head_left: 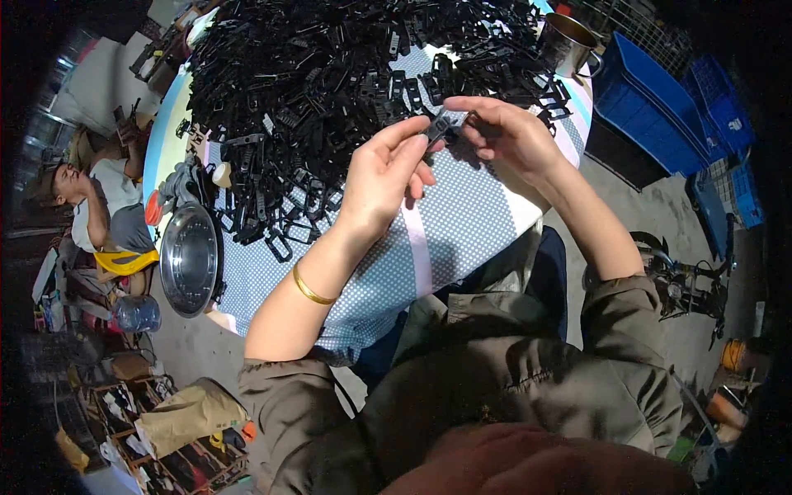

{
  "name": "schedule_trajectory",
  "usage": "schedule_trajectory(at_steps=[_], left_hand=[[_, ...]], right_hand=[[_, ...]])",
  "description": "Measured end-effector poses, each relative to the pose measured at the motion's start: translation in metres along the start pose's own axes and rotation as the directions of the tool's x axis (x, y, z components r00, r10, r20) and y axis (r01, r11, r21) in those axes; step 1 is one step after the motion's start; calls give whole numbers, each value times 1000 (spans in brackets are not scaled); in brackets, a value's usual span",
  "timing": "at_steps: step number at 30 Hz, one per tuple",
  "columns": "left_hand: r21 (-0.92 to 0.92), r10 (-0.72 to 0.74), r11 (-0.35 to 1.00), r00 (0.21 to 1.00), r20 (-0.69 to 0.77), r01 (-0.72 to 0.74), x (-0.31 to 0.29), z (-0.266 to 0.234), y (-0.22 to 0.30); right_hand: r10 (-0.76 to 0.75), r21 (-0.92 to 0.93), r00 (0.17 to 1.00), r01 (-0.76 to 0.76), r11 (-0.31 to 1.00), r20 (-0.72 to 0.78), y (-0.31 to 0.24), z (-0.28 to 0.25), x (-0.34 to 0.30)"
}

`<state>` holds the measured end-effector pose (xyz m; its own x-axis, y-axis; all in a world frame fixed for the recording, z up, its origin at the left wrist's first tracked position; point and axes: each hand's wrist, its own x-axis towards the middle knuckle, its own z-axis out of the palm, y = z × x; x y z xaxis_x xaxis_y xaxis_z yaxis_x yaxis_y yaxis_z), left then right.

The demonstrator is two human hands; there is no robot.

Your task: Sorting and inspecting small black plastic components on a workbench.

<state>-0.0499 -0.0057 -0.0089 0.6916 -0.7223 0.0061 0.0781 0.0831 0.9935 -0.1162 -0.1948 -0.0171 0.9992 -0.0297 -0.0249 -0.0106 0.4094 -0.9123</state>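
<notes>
My left hand point(384, 173) pinches a small black plastic part point(440, 128) between thumb and fingers, above the near side of the pile. Close by the part's far end is my right hand point(516, 136), its index finger stretched out over it and its other fingers loosely bent and apart. Whether the index fingertip touches the part, I cannot tell. Beyond both hands spreads a big heap of similar black plastic parts point(305, 91), several of them with slotted or looped frames.
A patterned cloth covers the round table point(487, 206). A steel bowl point(190, 260) sits at its left edge, near grey gloves point(183, 183). A metal mug point(569, 45) stands far right, beside blue crates point(652, 103) on the floor. Another person point(103, 198) is at the left.
</notes>
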Motion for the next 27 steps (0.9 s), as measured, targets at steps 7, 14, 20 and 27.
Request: schedule_trajectory(at_steps=[7, 14, 20, 27], left_hand=[[-49, -130, 990, 991, 30, 132, -1, 3, 1], [-200, -219, 948, 962, 161, 249, -1, -1, -8], [-225, -233, 933, 948, 216, 281, 0, -3, -9], [-215, -221, 938, 948, 227, 270, -1, -4, -8]], right_hand=[[-376, -531, 927, 319, 785, 1, -4, 3, -23], [-539, -781, 824, 451, 433, 176, -5, 21, -36], [-618, -836, 653, 549, -11, 437, 6, 25, -32], [-651, -838, 622, 544, -40, 435, 10, 22, -36]])
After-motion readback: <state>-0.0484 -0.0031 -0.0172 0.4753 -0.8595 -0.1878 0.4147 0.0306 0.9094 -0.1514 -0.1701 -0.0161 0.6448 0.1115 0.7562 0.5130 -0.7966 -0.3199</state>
